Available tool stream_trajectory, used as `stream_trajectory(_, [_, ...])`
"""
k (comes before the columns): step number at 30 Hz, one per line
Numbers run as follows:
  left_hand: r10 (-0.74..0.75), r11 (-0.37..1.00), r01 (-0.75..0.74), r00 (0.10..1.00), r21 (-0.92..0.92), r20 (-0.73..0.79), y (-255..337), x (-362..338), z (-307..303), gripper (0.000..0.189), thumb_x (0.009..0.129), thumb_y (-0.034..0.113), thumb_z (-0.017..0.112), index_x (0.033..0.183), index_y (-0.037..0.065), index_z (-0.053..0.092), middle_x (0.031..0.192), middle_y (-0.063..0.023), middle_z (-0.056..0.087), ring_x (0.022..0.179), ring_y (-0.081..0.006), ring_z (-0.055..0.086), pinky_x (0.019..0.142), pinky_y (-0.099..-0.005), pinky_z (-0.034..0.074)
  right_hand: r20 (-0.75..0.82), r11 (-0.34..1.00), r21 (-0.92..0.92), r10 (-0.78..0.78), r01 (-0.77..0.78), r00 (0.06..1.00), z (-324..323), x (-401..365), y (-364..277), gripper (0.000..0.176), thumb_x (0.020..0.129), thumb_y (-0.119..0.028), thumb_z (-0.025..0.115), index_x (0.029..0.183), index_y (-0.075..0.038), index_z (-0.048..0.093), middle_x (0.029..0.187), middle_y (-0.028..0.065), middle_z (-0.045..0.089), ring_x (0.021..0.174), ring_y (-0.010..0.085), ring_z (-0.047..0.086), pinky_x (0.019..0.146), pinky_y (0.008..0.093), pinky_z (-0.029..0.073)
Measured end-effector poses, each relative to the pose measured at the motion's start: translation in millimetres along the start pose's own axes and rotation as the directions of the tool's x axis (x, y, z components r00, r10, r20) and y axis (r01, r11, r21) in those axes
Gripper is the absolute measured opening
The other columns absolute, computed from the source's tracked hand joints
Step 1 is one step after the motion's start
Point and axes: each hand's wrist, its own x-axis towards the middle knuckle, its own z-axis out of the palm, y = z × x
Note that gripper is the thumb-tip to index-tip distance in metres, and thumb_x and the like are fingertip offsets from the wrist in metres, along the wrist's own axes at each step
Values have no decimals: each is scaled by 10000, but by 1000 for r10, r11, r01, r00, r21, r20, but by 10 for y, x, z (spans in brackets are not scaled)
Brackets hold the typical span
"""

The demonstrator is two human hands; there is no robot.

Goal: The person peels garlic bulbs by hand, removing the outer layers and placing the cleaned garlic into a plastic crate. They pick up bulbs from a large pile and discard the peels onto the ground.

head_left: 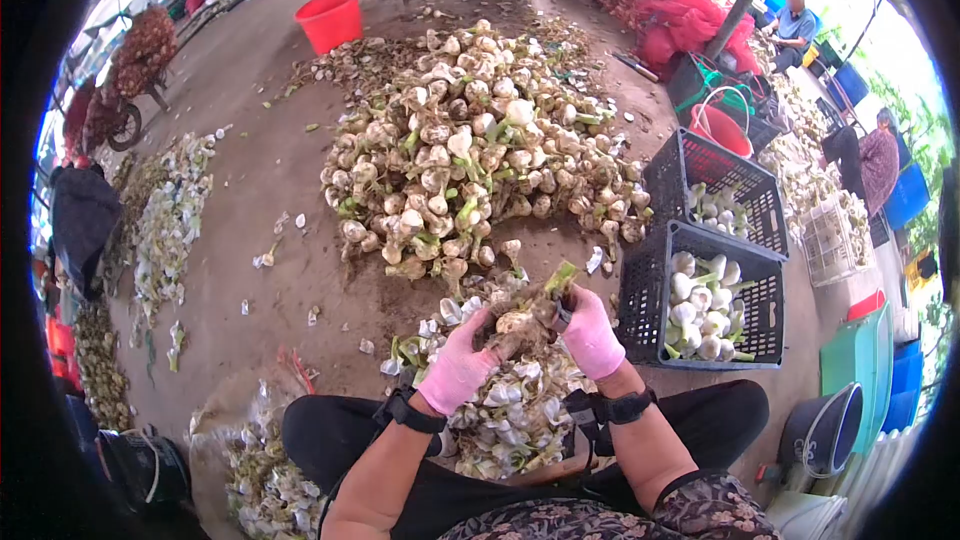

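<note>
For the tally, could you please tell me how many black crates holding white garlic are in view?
2. One crate sits just right of the right hand; the second crate stands directly behind the first. Others may be hidden farther back.

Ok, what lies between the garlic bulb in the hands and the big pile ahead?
In the head view, a short strip of concrete floor with loose bulbs and peel scraps separates the garlic bulb from the big pile.
</note>
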Motion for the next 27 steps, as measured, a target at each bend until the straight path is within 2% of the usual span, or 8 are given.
stream_trajectory(6, [-167,732,106,986,-673,-26,-111,-30,-34,458,949,177,544,1338,-11,394,1206,-105,575,1098,-203,570,961,-352,458,80,1000,5,-6,6,997,-37,16,-71,206,857,-31,632,1055,24,623,934,30,658,852,81,583,784,246,485])
stream_trajectory(10, [-134,613,142,988,-777,76,-167,-6,3,455,970,282,494,1321,3,417,1191,-98,587,1077,-244,588,941,-398,472,65,993,114,20,-28,998,-37,-10,-1,188,858,-40,637,1028,39,629,925,27,658,832,77,586,768,240,490])
stream_trajectory(12, [41,169,347,933,-923,358,-354,47,-27,506,980,401,413,1341,47,420,1212,-104,582,1109,-264,569,965,-406,455,60,981,185,46,-56,997,-1,-28,73,192,858,-46,641,1030,38,629,929,26,658,830,76,588,766,239,491])
stream_trajectory(16, [-54,225,331,943,-917,327,-134,34,17,594,979,526,268,1260,44,472,1162,-118,605,1056,-274,593,870,-390,517,34,878,463,118,-121,992,118,-57,68,210,872,-68,635,1062,18,614,930,26,661,821,95,617,748,241,504])
stream_trajectory(19, [-231,430,261,957,-865,174,57,42,72,431,971,387,438,1270,81,485,1203,-107,582,1132,-271,544,962,-414,461,4,784,593,225,-184,974,100,-84,-17,221,874,-66,628,1079,12,601,936,31,663,812,108,631,742,245,511])
stream_trajectory(21, [287,954,-298,938,-25,-193,-23,9,130,389,907,232,603,1226,40,490,1174,-100,586,1113,-230,553,941,-376,476,13,745,627,282,-227,959,88,-79,21,225,873,-64,626,1084,8,596,940,34,664,809,114,635,743,248,514])
stream_trajectory(22, [54,931,-150,958,-334,-281,228,-14,214,486,805,75,707,1228,11,477,1166,-94,582,1099,-174,552,944,-310,461,15,788,573,264,-225,964,87,-65,95,228,868,-62,631,1084,5,599,942,36,663,807,103,628,739,246,510])
stream_trajectory(27, [77,973,-137,951,-184,-299,173,-39,73,569,770,16,723,1265,1,443,1134,-74,595,1027,-143,574,924,-284,457,27,966,222,130,-133,991,175,-92,-38,172,872,-78,619,1028,-8,610,928,35,660,805,115,612,696,266,504])
